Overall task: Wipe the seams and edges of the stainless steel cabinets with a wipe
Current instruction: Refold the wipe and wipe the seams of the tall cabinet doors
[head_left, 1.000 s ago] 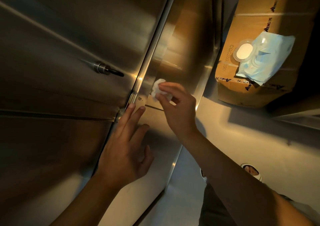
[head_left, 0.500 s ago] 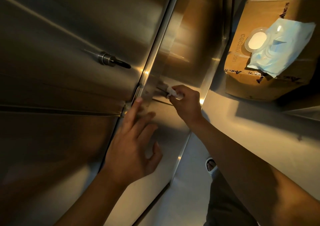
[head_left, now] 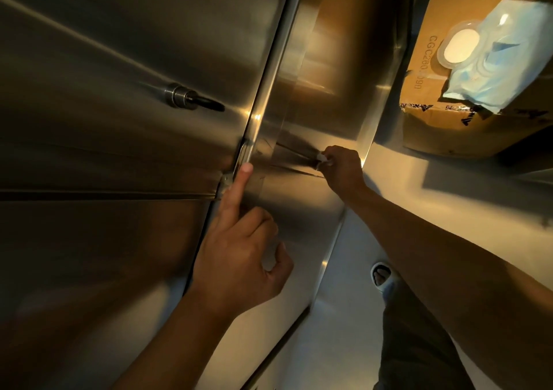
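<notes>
A stainless steel cabinet (head_left: 125,60) fills the left and middle of the head view, with its side panel (head_left: 302,204) facing me. My right hand (head_left: 342,167) pinches a small white wipe (head_left: 323,158) against a horizontal seam on that side panel. Most of the wipe is hidden in the fingers. My left hand (head_left: 239,258) has its index finger straight, its tip touching the cabinet's front corner edge by a hinge (head_left: 226,181); the other fingers are curled and hold nothing.
A lock cylinder with a dark key (head_left: 191,101) sticks out of the cabinet door. A cardboard box (head_left: 466,69) stands on the floor at the upper right with a blue pack of wipes (head_left: 502,57) on top. My sandalled foot (head_left: 381,276) shows below.
My right hand has slid the wipe to the right along the side panel's seam. My left hand's fingers have curled in, leaving only the index finger straight on the corner edge.
</notes>
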Demonstrator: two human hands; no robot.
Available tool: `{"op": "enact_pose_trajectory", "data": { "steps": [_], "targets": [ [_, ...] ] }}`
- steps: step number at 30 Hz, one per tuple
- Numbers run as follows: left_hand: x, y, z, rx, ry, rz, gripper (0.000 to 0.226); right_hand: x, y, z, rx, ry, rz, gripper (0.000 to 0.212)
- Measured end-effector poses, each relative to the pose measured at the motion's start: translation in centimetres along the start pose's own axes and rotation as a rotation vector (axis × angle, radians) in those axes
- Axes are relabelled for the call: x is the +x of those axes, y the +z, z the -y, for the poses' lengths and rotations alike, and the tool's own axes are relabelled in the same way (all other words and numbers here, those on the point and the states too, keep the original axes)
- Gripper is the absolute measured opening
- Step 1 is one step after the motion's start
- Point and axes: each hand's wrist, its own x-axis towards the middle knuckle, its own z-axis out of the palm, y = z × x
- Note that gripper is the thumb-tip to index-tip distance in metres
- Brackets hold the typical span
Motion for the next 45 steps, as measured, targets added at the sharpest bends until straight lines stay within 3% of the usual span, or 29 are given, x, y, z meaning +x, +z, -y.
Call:
{"op": "enact_pose_trajectory", "data": {
  "steps": [2,6,10,20,27,34,39,45],
  "targets": [
    [0.0,0.0,0.0,0.004,-0.001,-0.005,0.012,-0.9,-0.3,1.0,0.047,-0.044,-0.060,0.001],
    [-0.1,0.0,0.0,0.006,0.011,-0.018,0.012,-3.9,-1.7,6.5,0.283,-0.095,-0.194,0.018],
    [-0.1,0.0,0.0,0.019,0.004,-0.014,0.014,-7.1,-3.4,11.7,0.461,-0.236,-0.301,0.018],
    [0.0,0.3,0.3,0.008,0.009,-0.023,0.017,-8.2,-1.0,11.5,0.561,-0.188,-0.248,0.022],
    [0.1,0.4,0.3,0.038,0.028,-0.039,0.018,-5.2,3.2,0.2,0.431,-0.027,-0.255,0.020],
    [0.2,0.2,0.0,0.072,0.043,-0.041,0.017,-0.6,5.9,-8.5,0.319,0.366,-0.169,0.011],
    [0.3,0.0,-0.1,0.056,0.039,-0.019,0.018,2.1,7.3,-11.0,0.153,0.627,-0.056,0.024],
    [0.1,0.1,0.0,0.057,0.033,-0.010,0.017,1.8,7.7,-10.2,0.217,0.668,0.012,0.030]
  ]
}}
